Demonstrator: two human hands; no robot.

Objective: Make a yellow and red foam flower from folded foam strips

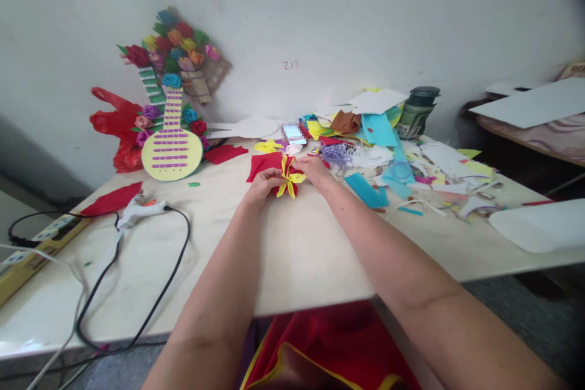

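A yellow paper flower (pixel 289 178) with several narrow petals sits between my two hands above the table. My left hand (pixel 264 186) pinches it from the left, fingers closed at the flower's base. On the other side my right hand (pixel 312 169) has its fingers closed on an upper right petal. Some red paper shows behind and below the yellow petals; whether it is joined to the flower I cannot tell. A red paper piece (pixel 265 166) lies just behind my left hand, and a folded yellow paper piece (pixel 268 145) rests farther back.
To the left stands a yellow paper guitar (pixel 172 155) with paper roses, beside a red plastic bag (pixel 119 125). A white glue gun (pixel 139 213) with a looping black cord lies front left, near a power strip (pixel 46 244). Paper scraps, purple string (pixel 336 155) and a green bottle (pixel 418 113) crowd the right.
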